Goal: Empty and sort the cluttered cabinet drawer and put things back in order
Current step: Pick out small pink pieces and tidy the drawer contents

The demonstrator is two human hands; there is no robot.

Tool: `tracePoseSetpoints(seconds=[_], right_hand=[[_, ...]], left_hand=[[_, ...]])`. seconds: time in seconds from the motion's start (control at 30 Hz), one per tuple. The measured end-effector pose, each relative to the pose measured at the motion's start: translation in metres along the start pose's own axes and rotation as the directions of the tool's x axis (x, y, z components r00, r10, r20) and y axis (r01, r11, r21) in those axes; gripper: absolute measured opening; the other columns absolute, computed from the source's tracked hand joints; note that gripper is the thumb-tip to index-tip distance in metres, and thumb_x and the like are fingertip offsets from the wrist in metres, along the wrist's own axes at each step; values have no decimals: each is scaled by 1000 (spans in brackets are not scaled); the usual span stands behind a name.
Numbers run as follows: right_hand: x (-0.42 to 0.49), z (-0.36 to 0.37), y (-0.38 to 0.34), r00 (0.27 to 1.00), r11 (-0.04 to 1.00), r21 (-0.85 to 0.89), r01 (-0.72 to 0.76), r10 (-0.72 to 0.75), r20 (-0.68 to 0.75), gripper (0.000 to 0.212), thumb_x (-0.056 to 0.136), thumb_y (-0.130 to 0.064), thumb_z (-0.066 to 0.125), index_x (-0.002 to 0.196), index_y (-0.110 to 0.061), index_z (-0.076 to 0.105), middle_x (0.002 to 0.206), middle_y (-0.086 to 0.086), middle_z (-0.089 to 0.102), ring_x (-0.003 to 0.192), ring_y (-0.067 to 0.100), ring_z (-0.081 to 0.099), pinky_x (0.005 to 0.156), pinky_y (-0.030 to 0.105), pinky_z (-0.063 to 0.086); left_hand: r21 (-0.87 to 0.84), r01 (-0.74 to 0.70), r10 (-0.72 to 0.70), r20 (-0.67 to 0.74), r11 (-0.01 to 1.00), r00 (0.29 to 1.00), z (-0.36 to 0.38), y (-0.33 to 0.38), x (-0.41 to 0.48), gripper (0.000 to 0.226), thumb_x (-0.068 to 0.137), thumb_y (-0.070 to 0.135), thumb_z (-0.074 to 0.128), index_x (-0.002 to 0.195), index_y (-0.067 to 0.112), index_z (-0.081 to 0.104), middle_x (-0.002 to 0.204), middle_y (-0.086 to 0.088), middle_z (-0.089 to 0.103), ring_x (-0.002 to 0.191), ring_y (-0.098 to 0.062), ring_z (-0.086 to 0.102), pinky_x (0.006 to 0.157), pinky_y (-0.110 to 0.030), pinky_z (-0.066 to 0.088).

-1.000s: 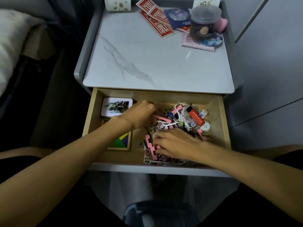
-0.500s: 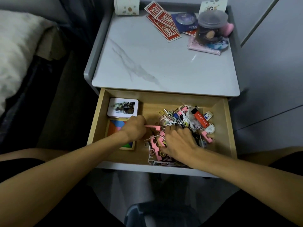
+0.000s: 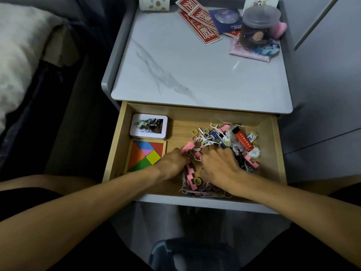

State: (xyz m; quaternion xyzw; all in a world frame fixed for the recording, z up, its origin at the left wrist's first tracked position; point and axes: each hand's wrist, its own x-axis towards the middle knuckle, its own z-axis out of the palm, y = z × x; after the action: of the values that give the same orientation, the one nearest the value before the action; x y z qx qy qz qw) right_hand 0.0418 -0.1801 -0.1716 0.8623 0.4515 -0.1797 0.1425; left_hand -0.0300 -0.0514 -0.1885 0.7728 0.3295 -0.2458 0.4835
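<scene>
Currently both forearms reach over the front rim of the open drawer (image 3: 197, 200), which is the reference for all positions below. The left hand (image 3: 172, 163) is near the drawer's centre, fingers curled and pinching a pink clip (image 3: 188, 148) at the left edge of the clutter. The right hand (image 3: 219, 166) lies palm down in the drawer's right half, fingers bent and spread over the pile (image 3: 213, 137). Whether they hold anything beneath cannot be determined. The two-handed posture is judged to suit raking and gathering, since the loose items are small and tangled.

The pile of pink clips, hair ties, white floss picks and pens fills the drawer's right half, from the front rim toward the back wall. An orange-red oblong item (image 3: 244, 141) and a small white eraser (image 3: 252, 136) lie toward the drawer's back right corner. A tangram puzzle (image 3: 146, 155) lies flat near the drawer's left wall. A picture tin (image 3: 148, 128) sits just behind it in the back left corner. Both are self-contained, so they probably need no sorting.

Emptying is judged to be at an early stage, as most contents remain inside the drawer.

Beyond the drawer, the marble worktop (image 3: 195, 75) offers a likely sorting surface. On the side farthest from the drawer stand red cards (image 3: 201, 26) and a lidded jar (image 3: 256, 30) resting on a pink pouch (image 3: 252, 54).
</scene>
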Motion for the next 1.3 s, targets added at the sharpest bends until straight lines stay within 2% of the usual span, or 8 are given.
tracePoseSetpoints(seconds=[0.3, 0.47, 0.63, 0.73, 0.8, 0.93, 1.17, 1.3], right_hand=[[0, 9, 3, 989, 991, 136, 10, 11, -149, 32, 91, -26, 61, 116, -5, 58, 111, 10, 61, 95, 28, 63, 72, 36, 42], [9, 6, 14, 993, 934, 354, -39, 76, -90, 20, 89, -27, 67, 81, -9, 60, 80, 3, 62, 69, 20, 61, 69, 33, 51], [15, -2, 36, 993, 760, 639, -116, 82, 82, 20, 90, -21, 66, 74, -18, 54, 68, -4, 56, 60, 13, 56, 52, 25, 38], [16, -7, 56, 986, 631, 759, -163, 79, 146, 26, 87, -33, 69, 73, -16, 56, 60, 2, 57, 53, 14, 55, 50, 24, 38], [18, -4, 67, 983, 530, 829, -180, 78, 164, 42, 73, -50, 72, 81, -10, 63, 77, 17, 68, 73, 33, 67, 70, 44, 52], [18, -3, 74, 982, 421, 889, -178, 23, 186, 25, 84, -27, 74, 95, -4, 71, 96, 18, 73, 96, 38, 68, 91, 57, 48], [13, -11, 66, 985, 343, 932, -114, -80, 150, 5, 88, -14, 72, 88, -9, 71, 76, 0, 69, 73, 10, 63, 69, 22, 44], [15, -11, 69, 987, 306, 945, -114, -69, 142, 20, 86, -21, 75, 93, -3, 70, 92, 21, 72, 80, 27, 64, 75, 38, 45]], left_hand=[[-343, -22, 57, 93, 939, 994, 10, 8, -2, 16, 87, 13, 54, 91, 13, 69, 91, -16, 74, 91, -36, 70, 86, -46, 56], [-437, -11, 61, 101, 899, 993, 7, 5, 0, 20, 89, -4, 55, 97, 12, 65, 97, -12, 73, 92, -26, 69, 85, -37, 57], [-507, -44, 125, 126, 861, 984, 9, 13, 5, 23, 91, -6, 57, 99, 13, 68, 96, -7, 74, 88, -19, 70, 82, -27, 57], [-449, -79, 125, 73, 890, 990, 8, 21, 10, 18, 88, 0, 62, 89, 17, 67, 89, -3, 73, 87, -19, 68, 85, -31, 55], [-290, -149, 156, 0, 945, 988, 4, 24, 14, 13, 80, 13, 71, 93, 15, 69, 96, -7, 74, 96, -25, 68, 92, -39, 53], [-52, -172, 161, -169, 984, 972, 0, 28, 13, 29, 81, 22, 77, 101, 11, 59, 103, -10, 70, 96, -30, 64, 85, -44, 52], [-562, -132, 104, -82, 817, 991, -1, 41, 3, 32, 76, -3, 79, 100, -3, 59, 103, -22, 72, 97, -38, 71, 93, -52, 55], [-641, -134, 99, -90, 756, 991, -3, 45, -1, 35, 81, -8, 73, 81, 11, 44, 97, -33, 66, 83, -41, 68, 84, -57, 56]])
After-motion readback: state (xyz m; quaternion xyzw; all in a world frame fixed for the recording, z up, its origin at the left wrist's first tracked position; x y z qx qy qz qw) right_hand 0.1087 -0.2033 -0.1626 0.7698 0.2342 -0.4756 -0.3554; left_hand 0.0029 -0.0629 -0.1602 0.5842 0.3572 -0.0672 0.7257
